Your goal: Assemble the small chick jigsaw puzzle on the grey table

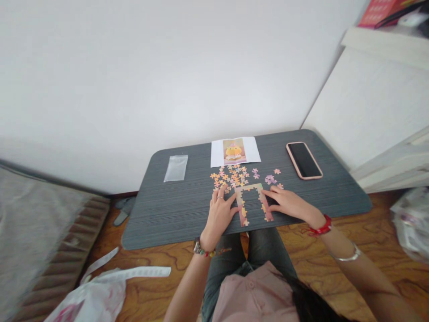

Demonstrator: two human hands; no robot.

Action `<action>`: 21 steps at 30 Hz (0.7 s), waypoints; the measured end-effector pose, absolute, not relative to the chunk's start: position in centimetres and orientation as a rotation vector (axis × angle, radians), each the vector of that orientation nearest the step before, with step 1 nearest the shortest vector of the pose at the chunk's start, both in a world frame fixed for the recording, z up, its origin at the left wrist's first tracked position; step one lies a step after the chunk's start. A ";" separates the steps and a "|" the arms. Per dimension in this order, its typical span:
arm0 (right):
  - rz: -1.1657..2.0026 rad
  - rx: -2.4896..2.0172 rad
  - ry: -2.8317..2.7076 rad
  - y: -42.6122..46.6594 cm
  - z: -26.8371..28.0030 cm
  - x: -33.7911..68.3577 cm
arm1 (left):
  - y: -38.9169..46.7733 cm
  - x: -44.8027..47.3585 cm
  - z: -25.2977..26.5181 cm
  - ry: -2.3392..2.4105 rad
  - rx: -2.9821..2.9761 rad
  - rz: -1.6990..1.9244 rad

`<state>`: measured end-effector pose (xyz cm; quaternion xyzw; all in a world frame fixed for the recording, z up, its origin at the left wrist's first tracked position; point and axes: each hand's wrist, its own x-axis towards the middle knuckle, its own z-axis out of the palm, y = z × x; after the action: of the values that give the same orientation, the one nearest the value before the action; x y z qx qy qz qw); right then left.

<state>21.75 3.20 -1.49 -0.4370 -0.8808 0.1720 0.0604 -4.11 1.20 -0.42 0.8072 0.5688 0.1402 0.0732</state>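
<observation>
A partly joined jigsaw puzzle frame (pixel 239 193) lies on the dark grey table, with a top row and two sides around bare tabletop. My left hand (pixel 220 212) rests at its left side, fingers apart, thumb and index touching the edge. On the opposite side my right hand (pixel 284 201) lies with its fingers spread, fingertips against the right edge. Loose orange and pink puzzle pieces (pixel 237 176) are heaped just beyond the frame. Several purple pieces (pixel 270 179) sit near my right fingers. Behind the heap is a printed picture sheet (pixel 217 153) showing a yellow figure.
A phone in a pink case (pixel 304 160) lies at the table's right. At the left is a clear plastic bag (pixel 176 168). The table (pixel 161 223) stands against a white wall, with a white cabinet (pixel 385 98) to the right. Plastic bags (pixel 97 295) lie on the floor.
</observation>
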 end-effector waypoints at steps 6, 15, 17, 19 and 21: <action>0.545 -1.347 -2.662 3.3 -1.6 21.9 | 1.3 -4.1 -0.1 1.708 2.408 0.359; 0.516 -1.337 -2.636 3.1 -1.6 21.8 | 1.2 -3.9 0.1 1.729 2.375 0.365; 0.523 -1.344 -2.637 3.1 -1.6 21.7 | 1.2 -3.9 0.1 1.721 2.380 0.385; 0.533 -1.350 -2.636 3.1 -1.6 21.7 | 1.2 -4.0 0.0 1.719 2.384 0.400; 0.541 -1.349 -2.627 3.1 -1.6 21.7 | 1.2 -4.0 -0.2 1.725 2.383 0.413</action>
<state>21.65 3.09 -1.57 -0.4483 -0.8729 0.1796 0.0695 -3.99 1.21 -0.15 0.7993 0.5785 0.1385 0.0852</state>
